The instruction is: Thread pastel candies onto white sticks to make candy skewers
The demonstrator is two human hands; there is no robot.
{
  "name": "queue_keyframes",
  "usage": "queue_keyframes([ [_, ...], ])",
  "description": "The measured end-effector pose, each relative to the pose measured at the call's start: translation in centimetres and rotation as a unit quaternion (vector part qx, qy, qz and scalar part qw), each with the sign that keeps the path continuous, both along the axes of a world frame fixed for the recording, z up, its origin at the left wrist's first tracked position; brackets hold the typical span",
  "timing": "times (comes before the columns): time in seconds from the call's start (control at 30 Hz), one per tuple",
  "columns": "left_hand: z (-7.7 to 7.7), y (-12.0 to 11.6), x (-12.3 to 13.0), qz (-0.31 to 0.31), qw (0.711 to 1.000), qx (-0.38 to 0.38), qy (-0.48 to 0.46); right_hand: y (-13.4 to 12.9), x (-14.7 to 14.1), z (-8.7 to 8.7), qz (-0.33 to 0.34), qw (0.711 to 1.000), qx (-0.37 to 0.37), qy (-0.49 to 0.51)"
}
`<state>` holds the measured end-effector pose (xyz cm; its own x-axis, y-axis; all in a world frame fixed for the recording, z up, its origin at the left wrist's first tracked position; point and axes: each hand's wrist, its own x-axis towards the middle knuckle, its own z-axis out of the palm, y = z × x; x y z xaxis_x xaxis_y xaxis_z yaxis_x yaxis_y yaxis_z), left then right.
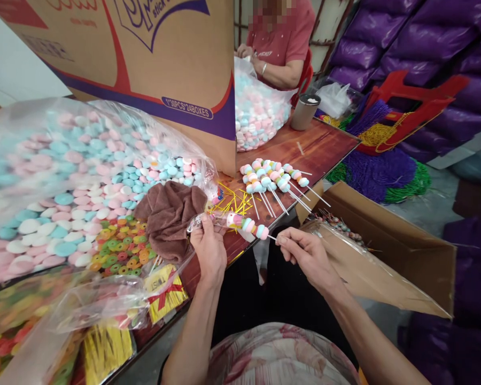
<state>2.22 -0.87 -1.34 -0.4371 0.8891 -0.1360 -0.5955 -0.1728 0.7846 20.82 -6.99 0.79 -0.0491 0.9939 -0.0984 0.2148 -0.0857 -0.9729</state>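
Observation:
Between my hands, over the table's front edge, is a candy skewer [260,231] of pastel pieces on a white stick. My right hand [307,255] pinches the bare end of that stick. My left hand [210,247] is closed on a small clear printed plastic bag [221,217], its thumb and fingers pressed together. The skewer's far end meets the bag; how deep it sits inside, I cannot tell. Just beyond lie gold twist ties [237,200] and a pile of similar skewers [264,176]. A crumpled brown cloth [166,219] is left of my left hand.
Pastel candies [72,214] spill from a large clear bag on the left, beside gummy rings [124,243]. A tall carton [164,69] stands behind. Across the table sits a person in a red shirt [296,32], near a grey tumbler [305,111]. An open box [417,251] stands at right.

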Motion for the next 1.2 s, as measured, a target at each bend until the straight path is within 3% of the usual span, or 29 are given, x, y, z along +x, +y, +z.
queue_keyframes([
  [0.13, -0.2, 0.0, -0.2, -0.025, 0.999, 0.001, 0.022, 0.3, 0.3, 0.2, 0.015, 0.999, 0.027, -0.02],
  [0.2, -0.3, -0.1, -0.1, -0.019, 0.999, 0.004, 0.048, 0.3, 0.2, 0.0, -0.007, 0.993, 0.091, -0.071],
  [0.33, -0.5, -0.2, 0.0, 0.004, 0.996, -0.012, 0.083, -0.1, -0.4, -0.4, -0.064, 0.952, 0.245, -0.174],
  [0.4, -0.7, -0.2, 0.0, 0.016, 0.997, -0.027, 0.073, -0.3, -0.6, -0.5, -0.063, 0.959, 0.226, -0.158],
  [0.5, -0.8, -0.1, -0.2, 0.002, 0.997, -0.032, 0.069, -0.2, -0.8, -0.2, -0.017, 0.994, 0.089, -0.056],
  [0.57, -0.7, -0.1, -0.3, -0.03, 0.996, -0.018, 0.08, 0.0, -0.8, -0.1, 0.035, 0.999, 0.011, 0.013],
  [0.63, -0.4, -0.1, -0.4, -0.044, 0.995, -0.003, 0.088, 0.1, -0.9, -0.1, 0.057, 0.998, -0.018, 0.033],
  [0.77, 0.5, -0.3, -0.4, -0.045, 0.996, -0.013, 0.072, -0.2, -1.3, -0.5, 0.015, 0.997, 0.042, -0.064],
  [0.97, 0.8, -0.9, 0.3, -0.152, 0.988, -0.034, 0.014, -0.6, -1.8, -1.4, 0.051, 0.966, 0.17, -0.191],
  [1.07, 0.7, -1.0, 0.5, -0.174, 0.984, -0.035, -0.013, -0.7, -2.0, -1.6, 0.061, 0.947, 0.225, -0.22],
  [1.13, 0.7, -1.0, 0.5, -0.173, 0.984, -0.035, -0.022, -0.8, -2.0, -1.4, 0.053, 0.965, 0.189, -0.172],
  [1.2, 0.5, -1.0, 0.4, -0.174, 0.984, -0.031, -0.022, -0.8, -2.1, -1.0, 0.044, 0.994, 0.088, -0.055],
])
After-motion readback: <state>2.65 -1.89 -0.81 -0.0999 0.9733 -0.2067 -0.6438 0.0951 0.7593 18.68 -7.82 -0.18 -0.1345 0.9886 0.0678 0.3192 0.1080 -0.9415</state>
